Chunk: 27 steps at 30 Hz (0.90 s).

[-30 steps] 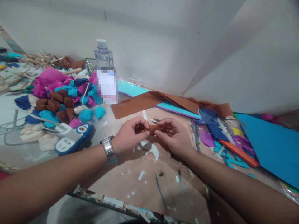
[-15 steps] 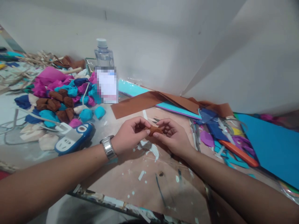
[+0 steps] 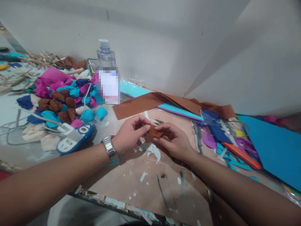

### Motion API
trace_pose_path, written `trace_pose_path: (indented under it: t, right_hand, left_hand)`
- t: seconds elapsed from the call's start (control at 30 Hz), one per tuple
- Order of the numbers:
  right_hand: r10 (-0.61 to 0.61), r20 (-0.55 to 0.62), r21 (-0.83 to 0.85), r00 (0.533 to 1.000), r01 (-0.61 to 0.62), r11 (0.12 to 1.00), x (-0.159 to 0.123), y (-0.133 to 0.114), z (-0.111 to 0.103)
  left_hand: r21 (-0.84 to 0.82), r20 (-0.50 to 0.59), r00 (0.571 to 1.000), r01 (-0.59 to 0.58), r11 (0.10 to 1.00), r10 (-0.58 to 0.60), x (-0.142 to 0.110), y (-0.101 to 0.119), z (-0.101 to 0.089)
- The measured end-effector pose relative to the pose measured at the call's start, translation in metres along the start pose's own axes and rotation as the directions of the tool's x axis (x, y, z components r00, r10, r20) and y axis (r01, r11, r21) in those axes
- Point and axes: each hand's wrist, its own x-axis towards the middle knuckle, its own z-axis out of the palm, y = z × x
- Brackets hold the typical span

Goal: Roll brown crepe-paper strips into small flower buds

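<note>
Your left hand [image 3: 131, 133] and right hand [image 3: 177, 141] both pinch the small brown piece [image 3: 153, 131], just toward six o'clock from the view's centre. At ten stands a phone [image 3: 109, 86], its screen blurred beyond reading.

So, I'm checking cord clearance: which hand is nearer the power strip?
The left hand: it is right of the power strip, apart from it; the right hand is farther right.

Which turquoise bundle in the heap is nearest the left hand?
The turquoise bundle at the front right corner of the heap; others lie behind it or leftward, farther from the left hand.
</note>
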Motion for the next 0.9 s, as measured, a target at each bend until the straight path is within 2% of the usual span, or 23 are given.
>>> trace_pose_path:
  t: [0.13, 0.33, 0.57, 0.67, 0.8, 0.9]
  right_hand:
    - [-0.061, 0.018, -0.104, 0.998, 0.062, 0.993, -0.0004, -0.0027, -0.0016]
    - [0.001, 0.109, -0.159, 0.994, 0.017, 0.987, -0.0029, -0.0050, -0.0037]
    - [0.176, 0.065, 0.031, 0.982, -0.178, 0.984, -0.0038, -0.0032, -0.0008]
    - [0.173, 0.043, 0.043, 0.984, -0.174, 0.984, -0.0019, -0.0057, -0.0008]
    - [0.119, 0.023, -0.028, 0.993, -0.118, 0.993, 0.0000, -0.0050, -0.0012]
    - [0.142, -0.028, 0.042, 0.990, -0.140, 0.989, -0.0001, -0.0005, -0.0006]
  left_hand:
    - [-0.012, 0.010, 1.000, 0.006, 1.000, -0.006, 0.0017, -0.0016, 0.0005]
    - [-0.013, 0.004, 0.999, 0.050, 0.999, -0.050, 0.0006, -0.0012, 0.0012]
    - [0.012, 0.026, 0.998, 0.057, 0.998, -0.057, 0.0011, -0.0028, 0.0014]
    - [0.032, 0.032, 0.999, 0.031, 0.999, -0.032, 0.0010, -0.0050, 0.0009]
    - [0.071, 0.070, 0.997, -0.022, 0.997, 0.017, 0.0019, -0.0086, -0.0005]
    - [0.091, 0.079, 0.994, -0.078, 0.993, 0.071, 0.0032, -0.0103, -0.0011]
